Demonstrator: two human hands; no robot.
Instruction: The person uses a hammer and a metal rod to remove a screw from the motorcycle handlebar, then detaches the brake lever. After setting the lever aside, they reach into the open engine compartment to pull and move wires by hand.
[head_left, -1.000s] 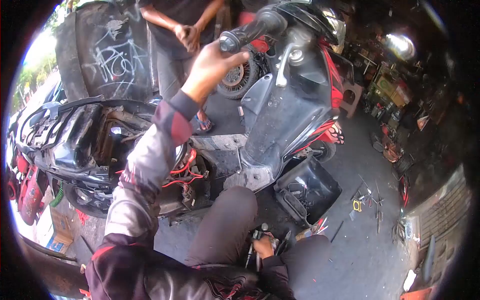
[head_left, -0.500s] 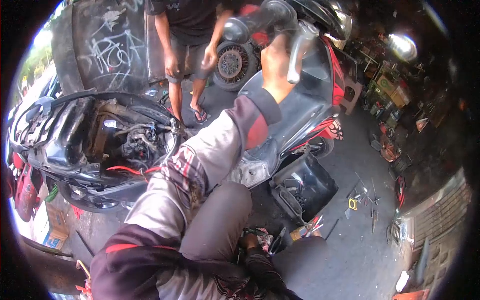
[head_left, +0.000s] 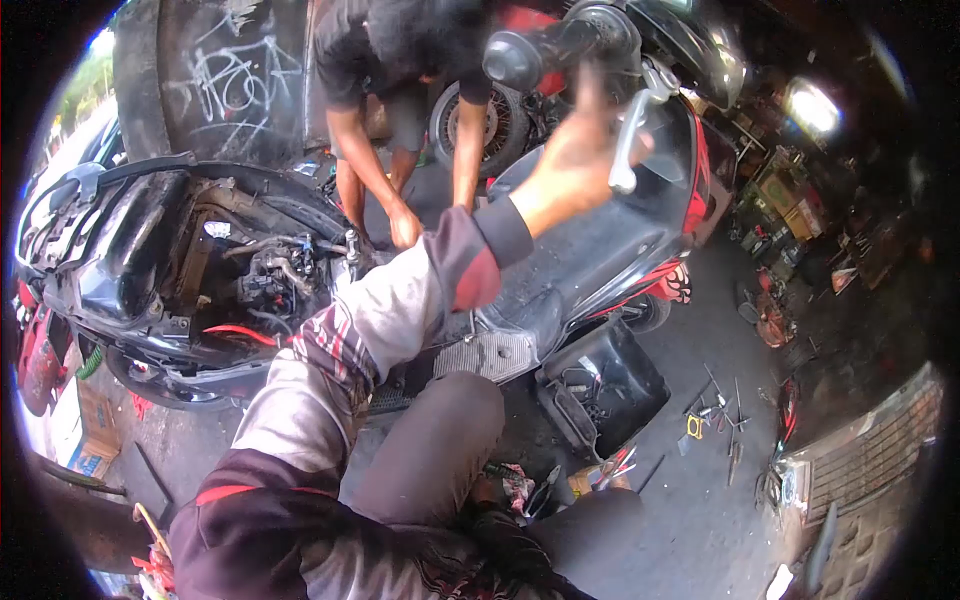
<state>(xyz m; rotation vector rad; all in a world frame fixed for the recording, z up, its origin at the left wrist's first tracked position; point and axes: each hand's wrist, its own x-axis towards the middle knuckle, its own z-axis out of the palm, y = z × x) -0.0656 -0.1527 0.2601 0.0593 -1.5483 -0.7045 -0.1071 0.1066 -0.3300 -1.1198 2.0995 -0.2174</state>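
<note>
My left hand reaches to the handlebar of the black and red scooter. Its blurred fingers look spread behind the silver brake lever, just below the black handlebar grip. Whether they touch the lever is not clear. Low between my knees, my right hand is mostly hidden in shadow by my leg and sleeve. Close to it lie a crumpled patterned cloth and a dark tool.
A stripped scooter stands on the left with its inner parts bare. Another person bends between the scooters, arms down. A black storage bin and scattered tools lie on the floor to the right. A wheel is behind.
The other person has bent down and lowered both arms. My left hand's fingers have spread by the lever. The view has shifted a little.
</note>
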